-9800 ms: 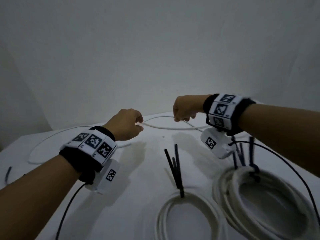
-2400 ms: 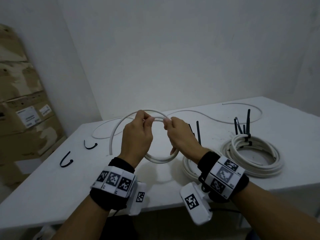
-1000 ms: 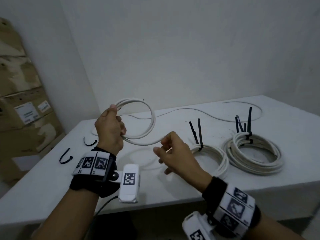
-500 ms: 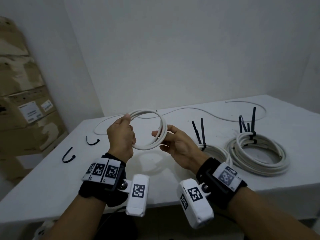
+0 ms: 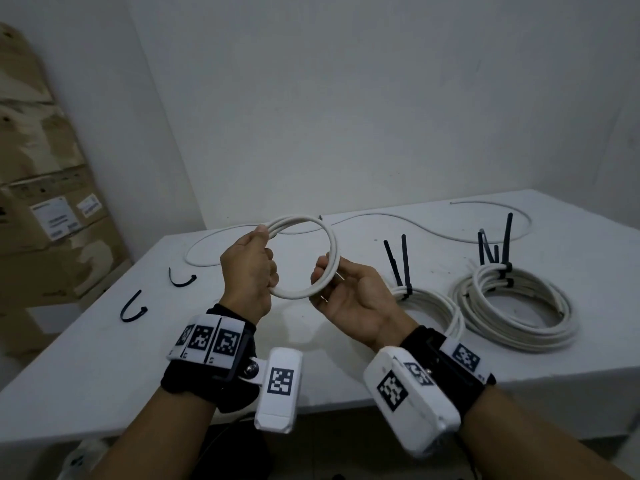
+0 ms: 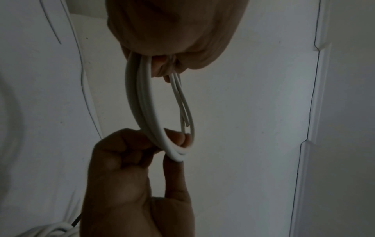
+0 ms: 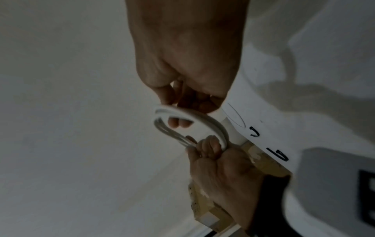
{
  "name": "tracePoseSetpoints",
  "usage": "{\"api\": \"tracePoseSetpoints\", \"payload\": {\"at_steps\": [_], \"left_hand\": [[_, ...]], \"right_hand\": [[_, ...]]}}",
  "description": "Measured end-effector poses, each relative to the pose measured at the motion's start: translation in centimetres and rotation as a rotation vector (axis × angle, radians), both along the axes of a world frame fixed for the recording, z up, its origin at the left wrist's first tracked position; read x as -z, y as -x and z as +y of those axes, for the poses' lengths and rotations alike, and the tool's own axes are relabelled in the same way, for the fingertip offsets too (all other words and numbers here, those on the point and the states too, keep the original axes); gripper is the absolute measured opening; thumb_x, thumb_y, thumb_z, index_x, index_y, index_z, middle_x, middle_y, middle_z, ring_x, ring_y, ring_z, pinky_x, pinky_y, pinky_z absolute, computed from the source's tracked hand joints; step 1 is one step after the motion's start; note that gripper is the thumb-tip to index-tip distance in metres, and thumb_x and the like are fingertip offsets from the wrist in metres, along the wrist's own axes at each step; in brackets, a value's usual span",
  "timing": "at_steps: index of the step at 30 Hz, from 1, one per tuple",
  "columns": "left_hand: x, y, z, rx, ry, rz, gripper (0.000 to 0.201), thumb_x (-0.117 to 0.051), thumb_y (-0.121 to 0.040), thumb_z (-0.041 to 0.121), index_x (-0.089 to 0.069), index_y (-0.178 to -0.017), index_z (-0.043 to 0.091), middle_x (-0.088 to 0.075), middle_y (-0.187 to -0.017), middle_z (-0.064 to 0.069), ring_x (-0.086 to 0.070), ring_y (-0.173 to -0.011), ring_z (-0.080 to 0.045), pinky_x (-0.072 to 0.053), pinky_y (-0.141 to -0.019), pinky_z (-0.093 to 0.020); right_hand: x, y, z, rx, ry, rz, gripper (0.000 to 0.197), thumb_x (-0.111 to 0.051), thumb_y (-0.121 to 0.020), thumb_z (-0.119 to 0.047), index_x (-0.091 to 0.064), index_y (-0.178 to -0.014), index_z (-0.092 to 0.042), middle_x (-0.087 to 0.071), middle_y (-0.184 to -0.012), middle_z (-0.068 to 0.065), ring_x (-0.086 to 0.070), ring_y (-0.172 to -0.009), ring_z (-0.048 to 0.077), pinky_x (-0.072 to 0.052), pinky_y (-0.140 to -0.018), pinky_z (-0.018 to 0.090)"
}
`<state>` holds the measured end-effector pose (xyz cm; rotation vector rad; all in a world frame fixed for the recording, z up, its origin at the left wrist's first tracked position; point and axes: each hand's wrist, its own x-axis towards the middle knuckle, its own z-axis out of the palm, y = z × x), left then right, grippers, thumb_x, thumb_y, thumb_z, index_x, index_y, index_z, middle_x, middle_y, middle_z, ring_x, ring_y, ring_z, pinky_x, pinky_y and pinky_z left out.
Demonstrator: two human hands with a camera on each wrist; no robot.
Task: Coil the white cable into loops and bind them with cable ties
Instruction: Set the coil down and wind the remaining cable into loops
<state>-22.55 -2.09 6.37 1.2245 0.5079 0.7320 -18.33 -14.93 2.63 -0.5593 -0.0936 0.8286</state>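
A small coil of white cable (image 5: 304,258) is held upright in the air above the near middle of the table (image 5: 104,358), gripped on both sides. The left hand (image 5: 247,271) closes thumb and curled fingers round the coil's left side, gathering the turns into one bundle; the right hand (image 5: 349,299), palm up, pinches the right side between thumb and fingertips (image 6: 178,137). One cut end of the cable (image 6: 187,124) lies loose inside the loop (seen in the left wrist view), not tucked under either grip.

The step in hand, as judged, is evening the turns before binding. To do it well, the left grip should stay firm so the turns cannot spring apart, while the right hand slides round the ring, laying the strands side by side and catching the free end into the bundle. Only then should one hand let go to fetch a tie.

Two loose black cable ties (image 5: 133,308) lie near the table's left edge. Toward the right edge rest two bound coils (image 5: 516,317), their tie tails standing up, and a loose white cable (image 5: 398,221) runs along the far edge.
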Motion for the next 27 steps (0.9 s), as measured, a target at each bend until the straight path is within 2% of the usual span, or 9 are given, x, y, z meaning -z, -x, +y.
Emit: {"api": "tracePoseSetpoints", "payload": {"at_steps": [2,8,11,14,16,19,22,24,27], "left_hand": [[-0.2,0.2,0.1,0.031,-0.025,0.012,0.022,-0.052,-0.099,0.022,-0.055,-0.078,0.016,-0.031,-0.044,0.009,-0.023,-0.034,-0.005,-0.02,-0.034,-0.015],[-0.1,0.7,-0.2,0.083,-0.079,0.098,0.018,-0.053,-0.098,0.023,-0.06,-0.085,0.013,-0.036,-0.052,0.004,-0.028,-0.035,-0.005,-0.023,-0.034,-0.015],[-0.2,0.9,0.1,0.059,-0.078,0.102,0.017,-0.054,-0.098,0.022,-0.06,-0.084,0.013,-0.036,-0.053,0.004,-0.028,-0.035,-0.005,-0.022,-0.034,-0.014],[-0.2,1.1,1.0,0.013,-0.114,0.094,0.017,-0.055,-0.097,0.021,-0.06,-0.082,0.015,-0.035,-0.054,0.003,-0.027,-0.037,-0.007,-0.021,-0.035,-0.015],[-0.3,1.4,1.5,0.007,-0.169,0.098,0.018,-0.055,-0.097,0.021,-0.062,-0.082,0.014,-0.034,-0.054,0.001,-0.026,-0.038,-0.007,-0.02,-0.036,-0.015],[-0.4,1.7,1.6,0.054,-0.301,0.144,0.022,-0.056,-0.096,0.022,-0.065,-0.08,0.011,-0.035,-0.053,0.001,-0.026,-0.037,-0.008,-0.021,-0.036,-0.016],[-0.8,1.9,1.3,0.14,-0.437,0.223,0.022,-0.057,-0.095,0.025,-0.065,-0.081,0.01,-0.04,-0.057,-0.001,-0.029,-0.04,-0.009,-0.023,-0.036,-0.018],[-1.0,2.1,1.1,0.213,-0.509,0.278,0.019,-0.058,-0.094,0.026,-0.061,-0.089,0.007,-0.044,-0.061,-0.003,-0.031,-0.04,-0.009,-0.024,-0.036,-0.02],[-1.2,2.7,1.5,0.295,-0.556,0.289,0.02,-0.058,-0.091,0.024,-0.055,-0.084,0.006,-0.038,-0.056,-0.001,-0.026,-0.039,-0.01,-0.021,-0.037,-0.02]], "right_hand": [[0.0,-0.2,-0.1,-0.076,0.006,0.001,0.018,-0.059,-0.079,-0.013,-0.069,-0.066,-0.007,-0.062,-0.067,0.002,-0.058,-0.06,0.014,-0.047,-0.069,0.026],[0.0,0.1,0.1,-0.209,0.002,-0.068,0.014,-0.058,-0.077,-0.012,-0.067,-0.067,-0.009,-0.06,-0.063,0.002,-0.055,-0.054,0.013,-0.05,-0.058,0.024],[0.1,0.2,-0.2,-0.154,-0.041,-0.025,0.02,-0.054,-0.082,-0.008,-0.068,-0.069,-0.005,-0.065,-0.068,0.006,-0.062,-0.057,0.016,-0.056,-0.061,0.026],[-0.1,-0.4,-1.0,0.019,-0.007,0.009,0.021,-0.046,-0.096,-0.014,-0.061,-0.084,-0.005,-0.07,-0.09,0.017,-0.069,-0.074,0.026,-0.059,-0.069,0.035],[-0.5,-1.0,-1.5,0.196,0.145,-0.16,0.011,-0.047,-0.098,-0.021,-0.051,-0.097,-0.011,-0.066,-0.101,0.017,-0.066,-0.085,0.027,-0.057,-0.074,0.038],[-1.6,-1.1,-1.6,0.441,0.573,-0.796,0.025,-0.055,-0.094,-0.031,-0.046,-0.114,-0.02,-0.061,-0.107,0.0,-0.059,-0.094,0.015,-0.047,-0.077,0.024],[-3.1,-0.9,-0.6,0.358,0.807,-1.411,0.042,-0.056,-0.091,-0.041,-0.044,-0.127,-0.023,-0.056,-0.117,-0.005,-0.057,-0.103,0.01,-0.045,-0.084,0.021],[-4.1,-0.8,0.4,0.155,0.938,-1.535,0.043,-0.048,-0.094,-0.045,-0.046,-0.127,-0.018,-0.062,-0.111,0.001,-0.062,-0.096,0.015,-0.048,-0.078,0.026],[-5.1,-0.7,1.7,-0.03,0.93,-1.408,0.037,-0.04,-0.1,-0.038,-0.058,-0.109,-0.007,-0.061,-0.085,0.004,-0.061,-0.071,0.02,-0.046,-0.061,0.026]]}}
